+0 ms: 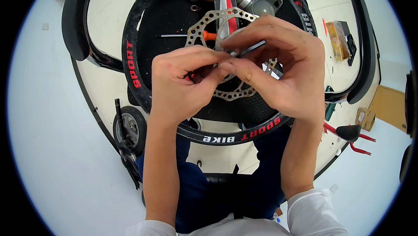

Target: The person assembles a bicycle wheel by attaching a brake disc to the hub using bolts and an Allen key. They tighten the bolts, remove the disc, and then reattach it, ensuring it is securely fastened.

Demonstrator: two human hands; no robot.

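The left hand [185, 79] and right hand [283, 64] meet fingertip to fingertip at a small metal part [234, 54], though I cannot tell whether either clamps it. A short grey bar [253, 47] points toward two o'clock under the right hand's arched fingers. The forearms rise from seven and five o'clock over the brake disc [217, 16] and wheel [132, 31]. A screwdriver [210, 36] lies at ten o'clock.

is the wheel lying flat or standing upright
Lying flat: seen from above, the wheel shows its broad face, brake disc uppermost, with the black seat beneath.
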